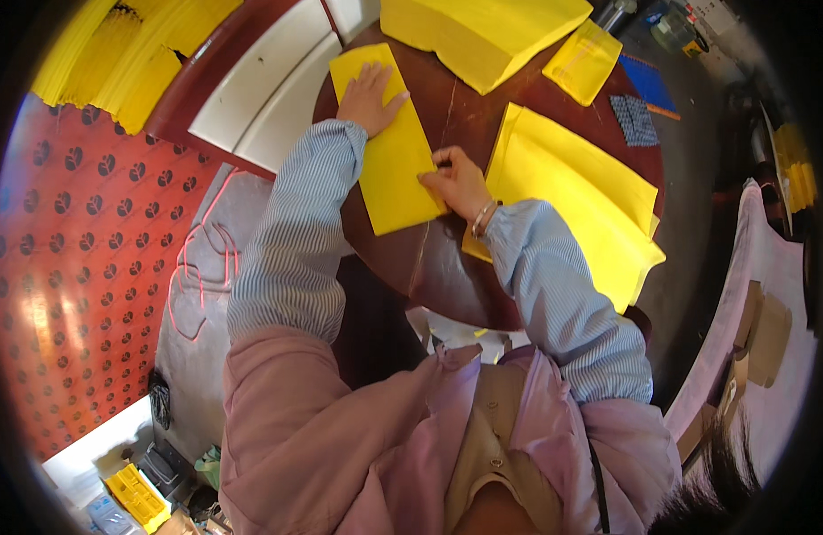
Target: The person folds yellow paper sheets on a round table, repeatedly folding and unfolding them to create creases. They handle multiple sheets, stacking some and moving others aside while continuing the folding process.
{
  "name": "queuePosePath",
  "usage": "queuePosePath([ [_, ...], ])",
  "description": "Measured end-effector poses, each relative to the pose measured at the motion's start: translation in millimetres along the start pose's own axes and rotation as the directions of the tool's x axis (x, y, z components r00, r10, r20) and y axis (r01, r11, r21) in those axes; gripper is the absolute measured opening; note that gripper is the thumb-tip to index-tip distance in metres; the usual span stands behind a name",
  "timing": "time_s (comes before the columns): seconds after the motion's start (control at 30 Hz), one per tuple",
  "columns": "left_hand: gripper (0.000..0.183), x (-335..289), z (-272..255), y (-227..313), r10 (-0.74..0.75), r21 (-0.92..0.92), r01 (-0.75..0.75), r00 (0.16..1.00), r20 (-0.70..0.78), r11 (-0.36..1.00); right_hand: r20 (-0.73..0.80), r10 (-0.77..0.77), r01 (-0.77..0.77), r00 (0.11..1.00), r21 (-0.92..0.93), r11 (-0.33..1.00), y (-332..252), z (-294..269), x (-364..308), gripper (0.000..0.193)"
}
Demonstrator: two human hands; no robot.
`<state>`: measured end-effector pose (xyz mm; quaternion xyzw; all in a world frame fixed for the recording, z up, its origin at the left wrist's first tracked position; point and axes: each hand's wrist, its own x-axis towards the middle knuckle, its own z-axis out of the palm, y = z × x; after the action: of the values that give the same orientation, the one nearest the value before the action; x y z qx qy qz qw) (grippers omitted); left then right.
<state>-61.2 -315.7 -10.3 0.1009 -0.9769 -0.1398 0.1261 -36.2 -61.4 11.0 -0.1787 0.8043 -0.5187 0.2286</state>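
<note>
A folded yellow sheet (394, 192), long and narrow, lies at a slant on the round dark red table (469, 290). My left hand (371, 98) rests flat on its far part with the fingers spread. At the sheet's right edge, my right hand (460, 183) is closed, thumb and curled fingers pinching the edge. Just right of that hand lies a loose pile of larger yellow sheets (572, 196), partly covered by my right sleeve. Both forearms wear striped blue-and-white sleeve covers.
A big yellow stack (492, 36) and a small yellow packet (585, 67) lie at the table's far side. Near its right edge are a checkered cloth (634, 120) and a flat blue item (648, 85). More yellow sheets (131, 53) fill the upper left, above a red patterned surface (90, 223).
</note>
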Motion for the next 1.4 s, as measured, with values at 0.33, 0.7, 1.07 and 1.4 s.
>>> queuePosePath([
  [0.33, 0.086, -3, 16, 1, 0.011, 0.216, 0.002, 0.998, -0.057, 0.976, 0.399, -0.447, 0.592, 0.800, -0.642, 0.487, -54, -19, -87, 0.068],
  [0.7, 0.090, 5, 23, -13, 0.031, 0.141, -0.027, 0.999, -0.025, 0.990, 0.359, -0.510, 0.615, 0.781, -0.584, 0.531, -29, -2, -98, 0.078],
  [1.07, 0.035, -26, -54, 125, 0.379, -0.382, -0.388, 0.920, -0.102, 0.839, -0.720, -0.148, 0.071, 0.678, -0.137, 0.988, 55, -281, -233, 0.020],
  [1.4, 0.053, -85, -32, 241, 0.236, -0.274, -0.265, 0.962, -0.133, 0.924, -0.615, 0.355, -0.367, 0.704, 0.113, 0.923, 143, -365, -150, 0.062],
])
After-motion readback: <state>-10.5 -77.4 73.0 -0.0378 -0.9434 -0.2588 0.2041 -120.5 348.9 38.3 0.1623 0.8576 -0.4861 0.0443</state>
